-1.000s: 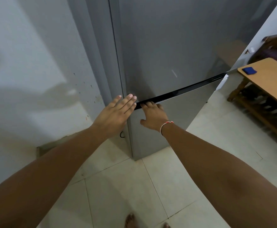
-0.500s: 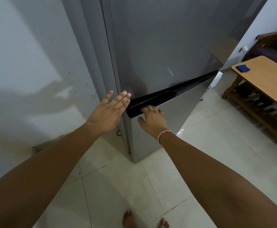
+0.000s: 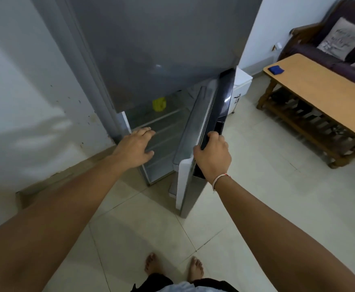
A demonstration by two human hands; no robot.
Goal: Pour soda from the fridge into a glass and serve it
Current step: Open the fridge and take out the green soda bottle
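Note:
A tall grey fridge [image 3: 161,49] stands against the wall in front of me. Its lower door [image 3: 206,127] is swung wide open toward the right. My right hand [image 3: 212,157] grips the top edge of that door near its outer corner. My left hand [image 3: 135,148] hovers with fingers apart in front of the open lower compartment, holding nothing. Inside, clear shelves [image 3: 161,127] show, and a yellow-green object [image 3: 159,104] sits far back on the upper one. No soda bottle or glass can be made out.
A wooden table [image 3: 324,93] with a slatted lower shelf stands at the right, with a small blue item [image 3: 276,69] on its far end. A dark sofa with a cushion [image 3: 340,39] is behind it. A small white cabinet [image 3: 243,81] sits beside the fridge. My bare feet are on tiled floor.
The lower fridge door went from barely cracked to wide open, pulled right by my right hand. My left hand left the fridge's edge and now hangs before the open compartment.

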